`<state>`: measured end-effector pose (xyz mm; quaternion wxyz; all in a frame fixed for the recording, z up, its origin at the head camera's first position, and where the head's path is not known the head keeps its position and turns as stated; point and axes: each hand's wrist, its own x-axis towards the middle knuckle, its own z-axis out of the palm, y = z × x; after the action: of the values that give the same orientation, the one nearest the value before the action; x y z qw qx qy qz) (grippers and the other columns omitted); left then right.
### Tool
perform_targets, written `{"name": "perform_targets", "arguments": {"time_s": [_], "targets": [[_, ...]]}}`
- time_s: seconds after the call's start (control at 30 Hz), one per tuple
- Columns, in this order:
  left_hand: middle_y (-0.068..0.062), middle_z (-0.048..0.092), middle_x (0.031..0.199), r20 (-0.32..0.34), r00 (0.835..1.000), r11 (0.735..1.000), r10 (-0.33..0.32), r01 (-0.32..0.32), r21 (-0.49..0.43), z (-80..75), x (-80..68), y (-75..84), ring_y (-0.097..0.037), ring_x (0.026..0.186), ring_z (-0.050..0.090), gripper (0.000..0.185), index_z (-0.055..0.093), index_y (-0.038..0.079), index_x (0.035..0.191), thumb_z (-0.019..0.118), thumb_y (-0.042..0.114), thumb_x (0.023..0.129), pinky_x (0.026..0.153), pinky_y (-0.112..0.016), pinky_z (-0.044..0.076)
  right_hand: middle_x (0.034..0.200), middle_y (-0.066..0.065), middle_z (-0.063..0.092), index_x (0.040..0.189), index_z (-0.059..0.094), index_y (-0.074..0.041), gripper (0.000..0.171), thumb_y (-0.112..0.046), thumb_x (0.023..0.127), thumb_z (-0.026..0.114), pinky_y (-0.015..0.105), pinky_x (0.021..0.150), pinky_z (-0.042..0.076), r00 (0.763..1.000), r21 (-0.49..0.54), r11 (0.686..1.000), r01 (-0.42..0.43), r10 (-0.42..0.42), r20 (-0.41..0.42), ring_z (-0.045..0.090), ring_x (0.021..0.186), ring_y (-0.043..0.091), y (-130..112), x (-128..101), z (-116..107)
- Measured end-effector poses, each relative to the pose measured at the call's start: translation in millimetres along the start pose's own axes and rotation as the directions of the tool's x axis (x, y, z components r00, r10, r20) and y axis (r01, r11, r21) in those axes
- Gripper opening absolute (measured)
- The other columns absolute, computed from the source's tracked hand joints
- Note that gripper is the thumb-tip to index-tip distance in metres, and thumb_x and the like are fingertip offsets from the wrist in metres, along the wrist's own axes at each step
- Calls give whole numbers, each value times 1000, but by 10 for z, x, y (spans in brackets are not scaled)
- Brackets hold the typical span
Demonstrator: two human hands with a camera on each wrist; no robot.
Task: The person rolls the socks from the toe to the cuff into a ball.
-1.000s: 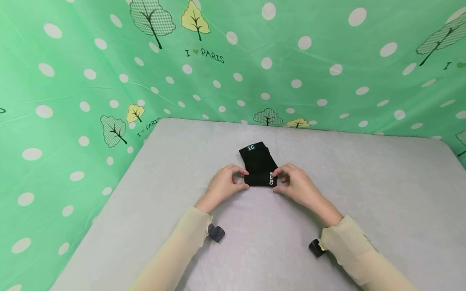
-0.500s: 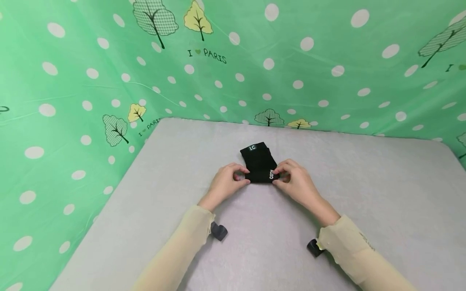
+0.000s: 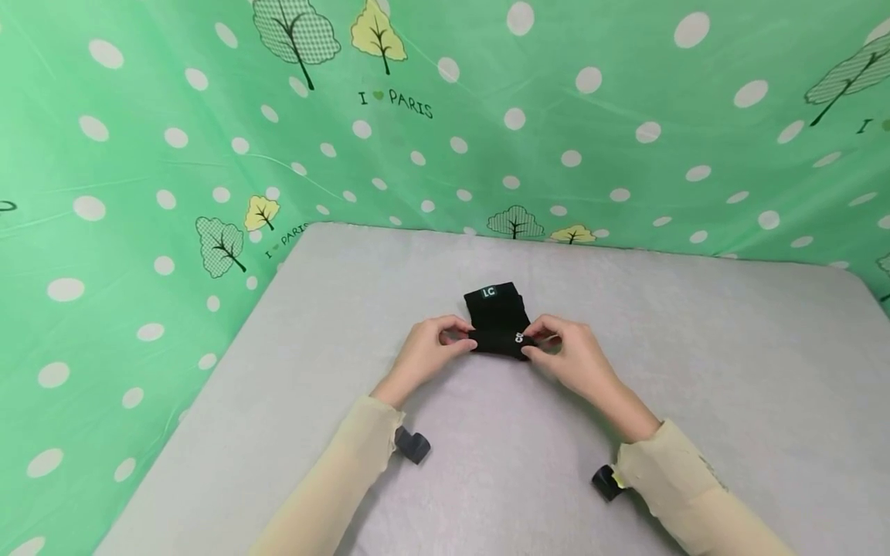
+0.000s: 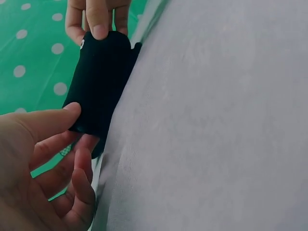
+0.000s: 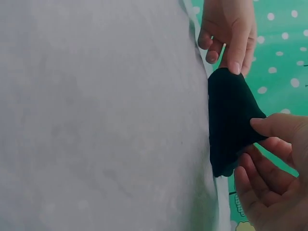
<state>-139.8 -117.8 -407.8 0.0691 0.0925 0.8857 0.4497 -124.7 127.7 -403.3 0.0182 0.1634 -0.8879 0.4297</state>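
A pair of black socks (image 3: 497,313) lies on the grey tabletop, its near end rolled up into a thick band. A pale "LC" label shows at the far end, and a bit of white lettering on the roll's right side. My left hand (image 3: 426,352) pinches the roll's left end between thumb and fingers. At the other end, my right hand (image 3: 575,357) pinches it the same way. In the left wrist view, the rolled socks (image 4: 98,82) stretch between both hands. The right wrist view shows the socks (image 5: 230,120) drawn to a point under my right thumb.
The grey covered table (image 3: 695,371) reaches out on all sides of the socks. Behind it and to the left hangs a green polka-dot curtain (image 3: 417,177) with printed trees. Dark wrist devices (image 3: 413,445) sit at both cuffs.
The near end has been rolled further, and less of the white lettering shows on it. Both hands keep their pinch. The far end with the label has shifted slightly nearer and to the right.
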Motion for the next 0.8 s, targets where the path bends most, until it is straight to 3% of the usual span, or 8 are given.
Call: {"name": "perform_targets", "arguments": {"time_s": [0.23,0.43,0.57,0.8], "targets": [[-4,76,96,-4,999,999,-34,34,24,29,7,-3,-8,73,63,21,75,10,105,74,25,89,68,-23,49,91,7,74,101,69,-8,14,-7,88,73,20,73,55,997,54,996,-77,76,12,67,82,15,8,-9,15],[-3,76,93,-29,998,993,-50,53,106,63,61,43,-14,82,64,20,75,10,102,71,27,91,74,-26,48,94,10,74,106,66,-8,15,-11,91,70,26,75,55,989,33,988,-150,150,18,68,83,18,20,50,21],[-2,76,93,-32,995,986,-99,102,134,76,105,75,-15,85,65,20,75,11,100,70,29,92,76,-27,49,93,11,74,105,66,-8,13,-13,92,68,29,73,52,982,9,983,-184,184,34,68,81,18,40,108,12],[1,73,85,-19,985,972,-172,173,159,78,190,100,-12,73,56,20,76,13,94,70,32,92,69,-24,43,90,12,72,99,66,-5,10,-12,92,67,29,72,49,978,-39,979,-199,201,48,66,81,20,60,201,2]]}}
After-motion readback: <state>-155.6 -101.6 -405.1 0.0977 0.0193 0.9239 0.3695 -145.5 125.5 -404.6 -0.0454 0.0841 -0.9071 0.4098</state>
